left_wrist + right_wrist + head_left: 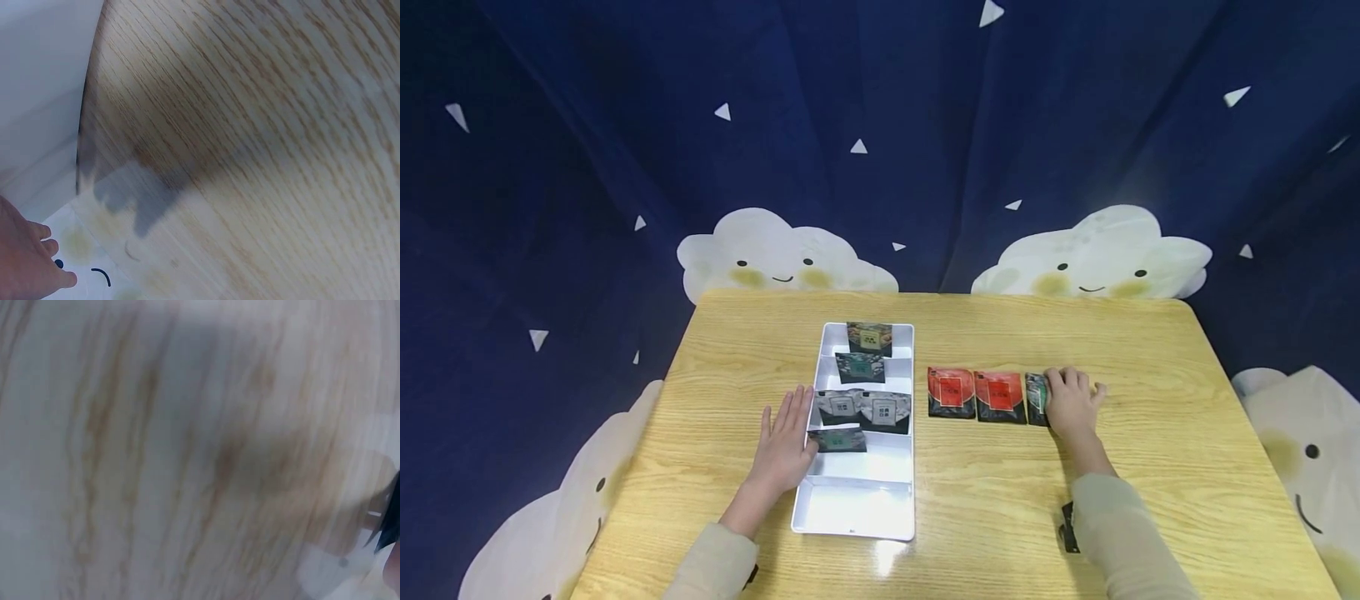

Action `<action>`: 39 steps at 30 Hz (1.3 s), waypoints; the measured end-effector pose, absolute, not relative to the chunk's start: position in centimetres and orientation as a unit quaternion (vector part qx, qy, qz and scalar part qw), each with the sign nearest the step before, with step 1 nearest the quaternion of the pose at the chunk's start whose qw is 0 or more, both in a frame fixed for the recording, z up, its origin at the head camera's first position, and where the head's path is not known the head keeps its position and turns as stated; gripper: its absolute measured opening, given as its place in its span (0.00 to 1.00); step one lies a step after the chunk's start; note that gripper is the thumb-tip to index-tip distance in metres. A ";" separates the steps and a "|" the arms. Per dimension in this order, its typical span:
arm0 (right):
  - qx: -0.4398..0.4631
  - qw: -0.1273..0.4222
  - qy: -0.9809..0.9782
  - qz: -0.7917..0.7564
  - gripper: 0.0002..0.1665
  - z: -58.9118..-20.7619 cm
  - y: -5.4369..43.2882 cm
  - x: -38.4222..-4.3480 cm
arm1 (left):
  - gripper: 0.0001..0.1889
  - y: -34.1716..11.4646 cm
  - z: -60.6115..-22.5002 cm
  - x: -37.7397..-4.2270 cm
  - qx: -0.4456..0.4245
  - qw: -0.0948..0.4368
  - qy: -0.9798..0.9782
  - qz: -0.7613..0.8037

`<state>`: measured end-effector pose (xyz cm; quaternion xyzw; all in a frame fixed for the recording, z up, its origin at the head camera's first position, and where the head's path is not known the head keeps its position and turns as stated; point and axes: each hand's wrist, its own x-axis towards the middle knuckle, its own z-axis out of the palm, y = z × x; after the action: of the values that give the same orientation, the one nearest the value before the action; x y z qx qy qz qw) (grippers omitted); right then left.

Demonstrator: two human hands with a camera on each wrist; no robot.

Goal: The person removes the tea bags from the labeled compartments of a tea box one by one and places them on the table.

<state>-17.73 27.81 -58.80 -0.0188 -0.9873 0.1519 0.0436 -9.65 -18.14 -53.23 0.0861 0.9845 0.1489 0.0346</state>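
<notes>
A white tray [853, 507] with crosswise compartments stands lengthwise on the table. My left hand [784, 450] lies along its left side with fingers extended, the thumb near a green-labelled sachet [838, 440]. Farther back in the tray are two grey-and-black sachets [885, 412] side by side, a dark green sachet [861, 367] and one with a yellowish label [870, 338]. Right of the tray, my right hand [1072, 405] grips the right side of a dark sachet with a teal label [1036, 398], partly hidden by the fingers. Its dark edge [391, 522] appears in the right wrist view.
Two red-and-black sachets [951, 392] lie in a row between the tray and my right hand. The wooden table [985, 500] reaches back to a dark blue curtain [925, 125] with cloud figures. Black wrist devices [1069, 527] sit beneath the sleeves.
</notes>
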 end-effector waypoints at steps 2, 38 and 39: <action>-0.018 0.047 -0.987 0.152 0.12 -58.9 27.8 -17.8 | 0.40 -18.1 -53.2 -9.6 0.086 0.035 0.984 0.150; -0.044 0.043 -0.980 0.189 0.17 -58.0 27.8 -17.9 | 0.40 -18.0 -53.3 -9.7 0.083 0.039 0.984 0.153; -0.047 0.053 -0.978 0.195 0.18 -57.9 27.7 -17.9 | 0.40 -18.0 -53.3 -9.6 0.085 0.034 0.983 0.156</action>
<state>-17.86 27.66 -57.85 -0.0465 -0.9784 0.1945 0.0527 -9.63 -18.02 -53.29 0.0855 0.9834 0.1561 0.0343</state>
